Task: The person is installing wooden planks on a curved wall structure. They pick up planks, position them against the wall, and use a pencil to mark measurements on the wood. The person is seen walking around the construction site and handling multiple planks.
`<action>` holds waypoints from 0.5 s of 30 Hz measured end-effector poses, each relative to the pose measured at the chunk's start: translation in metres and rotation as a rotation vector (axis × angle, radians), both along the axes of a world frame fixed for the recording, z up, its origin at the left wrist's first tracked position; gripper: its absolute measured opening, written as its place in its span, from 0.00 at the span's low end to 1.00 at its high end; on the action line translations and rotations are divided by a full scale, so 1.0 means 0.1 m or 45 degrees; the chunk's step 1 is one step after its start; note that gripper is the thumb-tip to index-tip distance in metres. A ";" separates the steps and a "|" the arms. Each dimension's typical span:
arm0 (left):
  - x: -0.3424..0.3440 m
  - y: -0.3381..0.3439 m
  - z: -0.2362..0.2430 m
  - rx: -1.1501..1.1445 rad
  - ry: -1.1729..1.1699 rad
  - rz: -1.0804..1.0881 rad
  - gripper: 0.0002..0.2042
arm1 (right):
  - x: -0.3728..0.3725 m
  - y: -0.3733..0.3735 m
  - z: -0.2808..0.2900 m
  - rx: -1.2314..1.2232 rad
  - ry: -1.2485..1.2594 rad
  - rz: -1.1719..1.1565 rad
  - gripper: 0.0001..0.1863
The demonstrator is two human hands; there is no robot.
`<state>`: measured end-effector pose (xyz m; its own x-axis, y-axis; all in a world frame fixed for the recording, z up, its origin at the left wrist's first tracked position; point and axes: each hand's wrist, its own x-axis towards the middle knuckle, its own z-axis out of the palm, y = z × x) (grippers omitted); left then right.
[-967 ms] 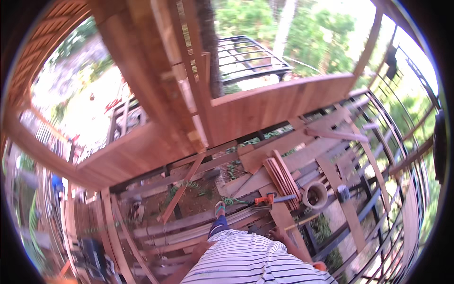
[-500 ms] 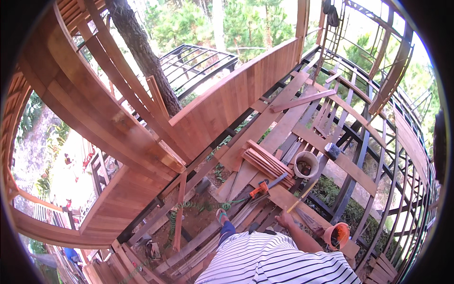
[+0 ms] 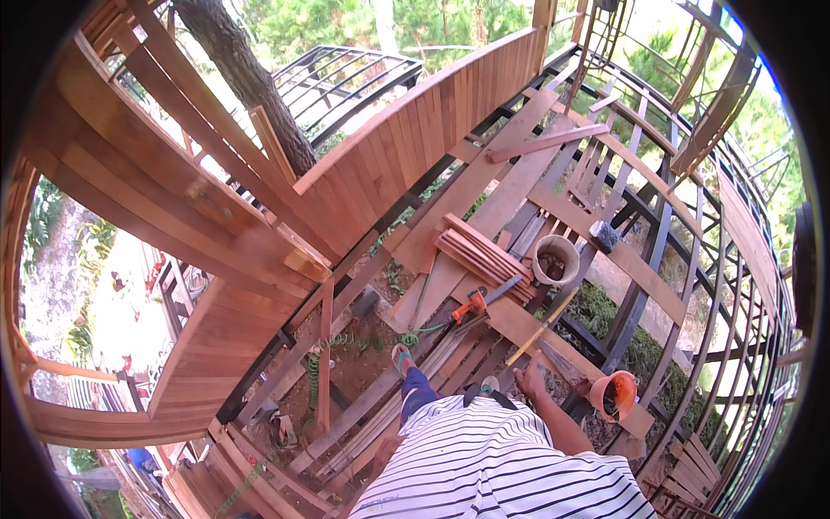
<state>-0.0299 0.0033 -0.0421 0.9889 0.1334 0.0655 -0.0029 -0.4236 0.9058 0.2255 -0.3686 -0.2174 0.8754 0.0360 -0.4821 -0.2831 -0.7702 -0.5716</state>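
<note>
My right hand (image 3: 528, 381) hangs beside my striped shirt, fingers curled; whether anything is in it is unclear. A yellow measuring strip (image 3: 543, 327) lies across boards just beyond it. An orange bucket (image 3: 624, 389) is right of that hand, with dark contents. My left hand (image 3: 386, 451) is at my left side, mostly hidden by the shirt. Ahead, an orange-and-black power tool (image 3: 468, 307) with a blade and green coiled hose lies on planks, beside stacked reddish slats (image 3: 480, 255). A pale bucket (image 3: 553, 260) stands right of the stack, near a dark lumpy object (image 3: 602, 233).
Plank walls (image 3: 415, 130) rise ahead and left beside a tree trunk (image 3: 251, 78). Loose boards (image 3: 510, 199) lie over a dark metal frame (image 3: 657, 259) with open gaps to the ground. Railings and uprights curve along the right. A lower metal framework stands beyond the wall.
The view has swung right and down, so wall, tools and buckets sit higher in it. My right hand and the orange bucket have come further into view.
</note>
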 end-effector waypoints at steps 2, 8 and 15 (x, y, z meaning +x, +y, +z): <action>-0.03 0.06 0.00 0.006 0.015 -0.001 0.18 | -0.02 0.09 0.14 0.042 0.085 -0.021 0.55; 0.26 0.54 0.36 0.095 0.044 -0.091 0.17 | -0.15 0.14 -0.32 -0.048 0.362 0.256 0.20; 0.35 1.87 -0.50 0.167 -0.026 -0.185 0.12 | -0.08 1.08 -0.45 0.103 0.432 -0.135 0.19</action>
